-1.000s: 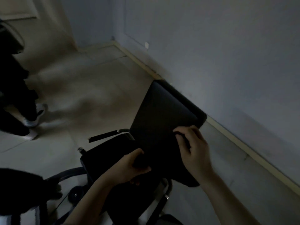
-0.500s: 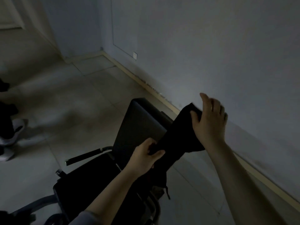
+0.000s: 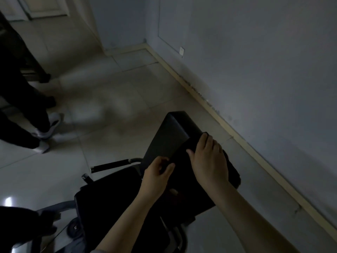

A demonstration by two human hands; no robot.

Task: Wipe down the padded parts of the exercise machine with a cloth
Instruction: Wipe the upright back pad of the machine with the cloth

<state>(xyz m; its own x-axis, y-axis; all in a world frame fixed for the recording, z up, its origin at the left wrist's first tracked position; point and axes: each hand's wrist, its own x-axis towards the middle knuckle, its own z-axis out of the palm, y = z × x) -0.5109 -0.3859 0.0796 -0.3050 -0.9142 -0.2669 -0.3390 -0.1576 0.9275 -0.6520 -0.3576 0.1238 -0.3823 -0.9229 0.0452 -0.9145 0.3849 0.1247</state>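
Observation:
A dark padded backrest [image 3: 169, 137] of the exercise machine slopes up toward the wall. Below it lies the black seat pad [image 3: 109, 194]. A black cloth [image 3: 184, 161] is spread over the backrest's right half and hangs over its right edge. My right hand [image 3: 207, 159] lies flat on the cloth with straight fingers, pressing it onto the pad. My left hand [image 3: 157, 176] pinches the cloth's lower left edge between thumb and fingers.
A black foam handle [image 3: 111, 166] sticks out left of the backrest. The metal frame and a small wheel [image 3: 73, 229] are at the bottom left. A person's legs and light shoes [image 3: 45, 128] stand at the left. The wall and baseboard [image 3: 228, 125] run close on the right.
The cloth was held stretched in the air between both hands; now it lies on the backrest. My right hand has come down flat onto it, and my left hand keeps its pinch.

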